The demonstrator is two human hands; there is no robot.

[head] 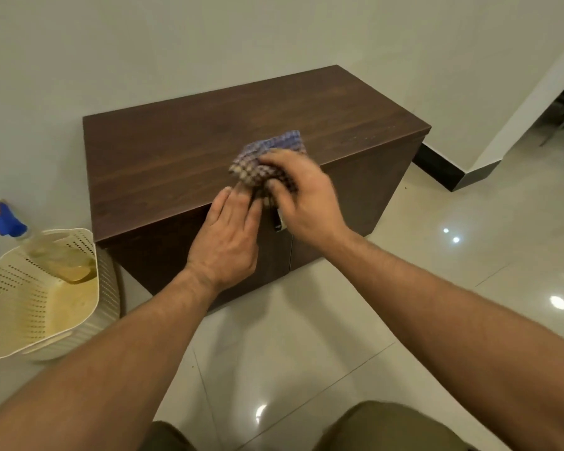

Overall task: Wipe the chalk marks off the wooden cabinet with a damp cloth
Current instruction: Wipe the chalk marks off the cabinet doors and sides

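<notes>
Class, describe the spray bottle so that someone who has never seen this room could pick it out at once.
Start at the dark wooden cabinet against the wall; on the floor to its left stands a cream perforated basket. The spray bottle leans inside it, clear with yellowish liquid, and its blue trigger head pokes above the rim.

Cream perforated plastic basket (20, 307) stands on the glossy tiled floor (453, 255) by the wall (144, 43). Inside it, a spray bottle (46, 252) with blue trigger head, leaning. Black skirting (437, 167) along wall base.
</notes>
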